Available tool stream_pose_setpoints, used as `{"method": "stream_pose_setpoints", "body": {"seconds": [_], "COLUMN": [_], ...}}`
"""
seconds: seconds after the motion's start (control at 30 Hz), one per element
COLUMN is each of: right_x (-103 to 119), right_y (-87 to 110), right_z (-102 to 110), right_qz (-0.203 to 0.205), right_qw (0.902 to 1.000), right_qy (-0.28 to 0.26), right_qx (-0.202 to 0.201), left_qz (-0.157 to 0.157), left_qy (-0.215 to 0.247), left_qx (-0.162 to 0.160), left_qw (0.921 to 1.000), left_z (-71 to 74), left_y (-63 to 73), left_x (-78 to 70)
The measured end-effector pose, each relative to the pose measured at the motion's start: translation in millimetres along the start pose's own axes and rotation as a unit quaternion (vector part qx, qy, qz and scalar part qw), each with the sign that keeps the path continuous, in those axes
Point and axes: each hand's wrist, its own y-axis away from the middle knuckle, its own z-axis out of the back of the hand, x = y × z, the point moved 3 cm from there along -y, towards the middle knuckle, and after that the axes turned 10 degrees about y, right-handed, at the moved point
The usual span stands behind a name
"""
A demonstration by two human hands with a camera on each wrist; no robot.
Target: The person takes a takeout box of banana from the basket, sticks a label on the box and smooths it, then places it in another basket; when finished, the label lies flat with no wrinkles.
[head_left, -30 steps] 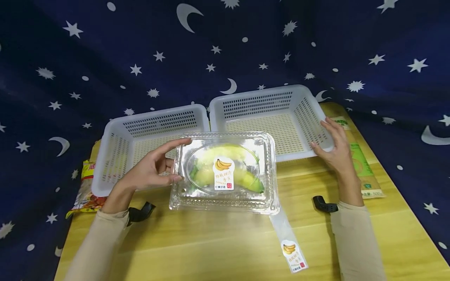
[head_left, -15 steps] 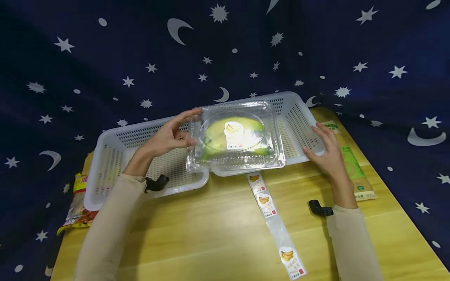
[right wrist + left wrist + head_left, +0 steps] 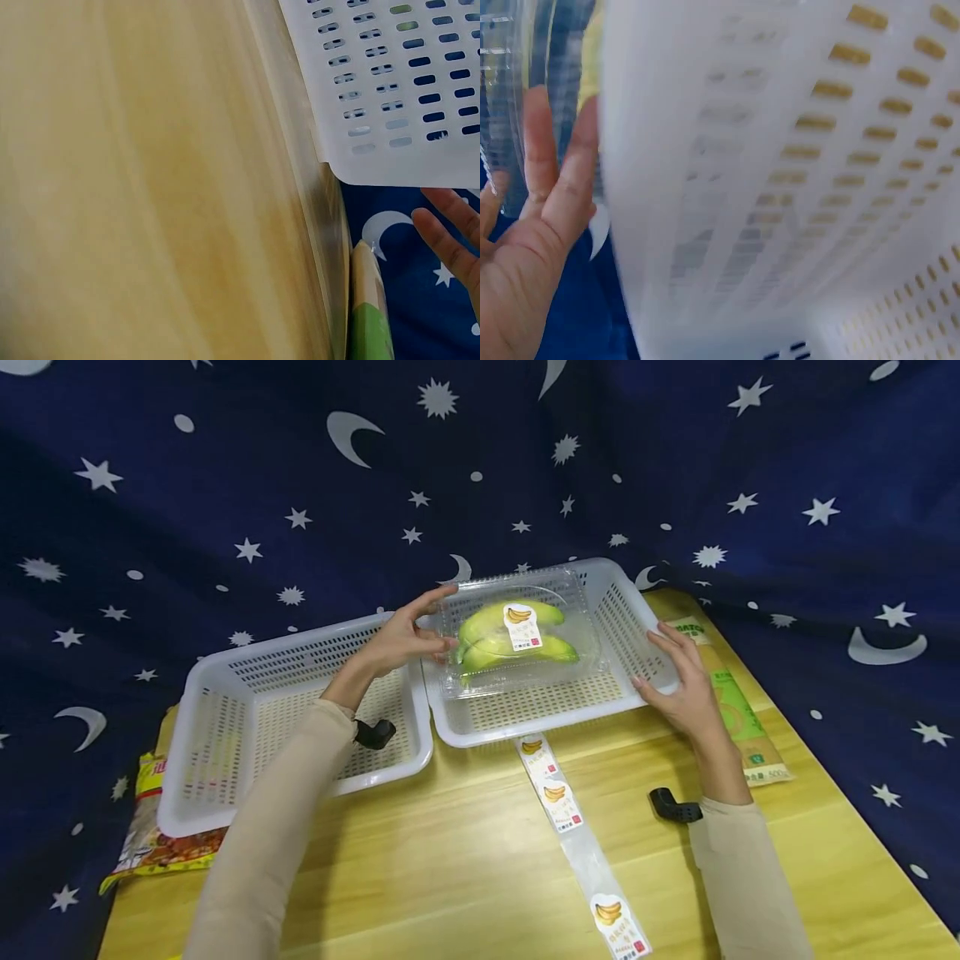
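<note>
A clear plastic clamshell box (image 3: 480, 683) holds green-yellow bananas (image 3: 551, 649) and bears a banana label (image 3: 521, 627) on its lid. The box is over the mouth of the right white basket (image 3: 525, 732); whether it touches the basket's bottom is hard to tell. My left hand (image 3: 397, 643) grips the box at its left end, and in the left wrist view its fingers (image 3: 540, 142) lie against the plastic, beside a basket wall. On the other side, my right hand (image 3: 693, 697) rests its fairly straight fingers and thumb at the right basket's right rim.
The left white basket (image 3: 367, 781) stands beside the right one, beneath my left forearm. A strip of banana labels (image 3: 585, 852) lies on the wooden table (image 3: 420, 877). Bagged goods lie outside: a red-yellow bag (image 3: 150, 843) at left, a green-brown bag (image 3: 738, 710) at right.
My left hand has carried the banana box away from me and rightward, from in front of the baskets to over the right one. The right hand stays at the rim.
</note>
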Motion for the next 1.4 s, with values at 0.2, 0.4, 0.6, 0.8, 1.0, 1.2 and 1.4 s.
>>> {"method": "stream_pose_setpoints", "body": {"seconds": [0.2,0.4,0.6,0.8,1.0,1.2,1.4], "right_x": [1,2,3,3,2,1,1], "right_y": [-4.2,-6.5,-6.5,-5.5,-4.0,-2.5,-1.1], "right_z": [0,-1,-2,-1,-1,-2,-2], "right_qz": [0.004,0.002,-0.001,-0.001,-0.008,-0.013,-0.005], "right_qw": [1.0000,1.0000,1.0000,1.0000,1.0000,0.9999,0.9999], "right_qy": [0.008,0.005,0.003,0.001,-0.005,-0.007,-0.007], "right_qx": [0.000,0.002,0.002,0.000,-0.001,0.000,-0.005], "left_qz": [0.007,0.008,0.012,0.003,0.031,0.085,0.100], "left_qy": [-0.021,-0.023,-0.049,-0.172,-0.268,-0.422,-0.450], "left_qx": [0.005,0.017,0.028,0.047,0.050,0.027,0.013], "left_qw": [0.9997,0.9996,0.9983,0.9839,0.9615,0.9022,0.8872], "left_z": [-13.5,-21.6,-26.1,-34.2,-42.7,-47.5,-50.8], "left_y": [-11.9,-17.7,-18.5,-19.5,-17.5,-15.1,-15.2], "left_x": [6.2,9.4,11.9,8.9,10.7,16.0,15.6]}}
